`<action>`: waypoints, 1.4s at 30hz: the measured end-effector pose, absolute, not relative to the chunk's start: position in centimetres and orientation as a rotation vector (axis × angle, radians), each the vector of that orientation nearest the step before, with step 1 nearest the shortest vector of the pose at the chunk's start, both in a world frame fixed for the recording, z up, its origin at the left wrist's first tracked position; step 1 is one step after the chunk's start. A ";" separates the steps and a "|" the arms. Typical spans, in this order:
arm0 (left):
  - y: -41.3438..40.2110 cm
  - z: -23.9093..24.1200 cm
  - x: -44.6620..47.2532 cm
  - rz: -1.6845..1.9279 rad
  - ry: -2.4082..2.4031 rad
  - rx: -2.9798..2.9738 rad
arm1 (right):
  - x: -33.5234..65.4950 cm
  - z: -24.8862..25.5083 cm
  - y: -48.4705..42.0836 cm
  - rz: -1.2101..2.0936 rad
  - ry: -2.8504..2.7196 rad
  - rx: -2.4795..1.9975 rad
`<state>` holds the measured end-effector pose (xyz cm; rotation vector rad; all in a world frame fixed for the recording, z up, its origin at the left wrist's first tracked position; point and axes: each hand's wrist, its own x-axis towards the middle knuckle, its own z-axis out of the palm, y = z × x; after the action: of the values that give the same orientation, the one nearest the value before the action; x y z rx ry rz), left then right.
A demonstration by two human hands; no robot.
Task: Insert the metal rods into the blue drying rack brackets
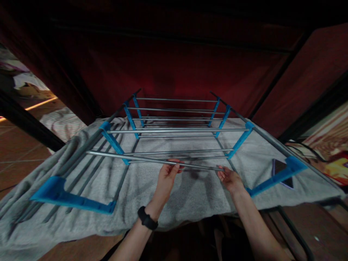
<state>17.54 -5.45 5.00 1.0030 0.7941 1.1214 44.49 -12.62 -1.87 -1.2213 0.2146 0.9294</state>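
A shoe rack of grey metal tubes and blue plastic brackets (113, 142) lies on a grey blanket in front of me. My left hand (167, 175), with a black band on its wrist, is closed around a loose metal rod (136, 158) near the rod's middle. The rod slants across the rack's near part, its left end by the left side tube. At the rod's right end, the fingers of my right hand (231, 179) pinch the tip. Nearest me stand a left blue bracket (78, 201) and a right blue bracket (277, 177), with no rod joining them.
Several spare rods (83, 185) lie on the blanket (187, 197) at the left. A phone (278, 166) rests at the right, partly behind the near right bracket. Dark red wooden panels (174, 69) rise behind the rack. Tiled floor (16, 143) shows at the left.
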 end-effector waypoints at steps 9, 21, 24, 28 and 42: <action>-6.0 6.3 17.7 1.174 0.775 1.168 | 41.2 -1.3 -11.9 1.159 0.070 -1.293; -6.9 8.2 16.3 1.292 0.778 1.297 | 34.7 -1.3 -12.5 1.494 -0.611 -1.253; -6.2 8.6 15.2 1.322 0.823 1.436 | 35.1 -1.2 -12.4 1.429 -0.620 -1.324; -5.1 8.8 13.8 1.312 0.922 1.549 | 36.1 -1.4 -12.0 1.339 -0.607 -1.394; -1.0 5.0 10.0 1.152 1.069 2.233 | 38.1 -0.4 -11.6 1.221 -0.502 -1.445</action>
<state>9.97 -1.04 5.02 2.2333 1.0689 1.1516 38.07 -11.59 -0.37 -1.4447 -0.5017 1.2215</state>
